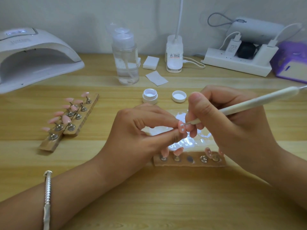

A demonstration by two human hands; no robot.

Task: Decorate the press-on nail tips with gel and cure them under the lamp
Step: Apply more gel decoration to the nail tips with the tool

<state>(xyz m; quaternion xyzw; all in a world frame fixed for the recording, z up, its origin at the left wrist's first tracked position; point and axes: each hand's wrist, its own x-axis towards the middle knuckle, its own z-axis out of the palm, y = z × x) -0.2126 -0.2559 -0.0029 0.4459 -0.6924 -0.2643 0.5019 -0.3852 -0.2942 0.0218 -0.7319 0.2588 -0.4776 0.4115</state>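
My left hand (144,128) pinches a pink nail tip (181,128) that carries two white dots. My right hand (232,120) grips a white dotting pen (252,103), its metal point touching the tip's upper dot. Just below, a wooden holder strip (189,161) carries several pink tips on metal stands, one slot bare. An open white gel pot (150,96) and its lid (179,96) sit behind my hands. A glossy palette sheet (187,141) with white gel lies under them. The white curing lamp (33,57) stands at the far left.
Two more wooden strips (69,123) with several pink tips lie at the left. A clear pump bottle (126,58), white wipes (156,77), a desk lamp base (174,58), a power strip (237,63) and a purple tissue box (290,63) line the back.
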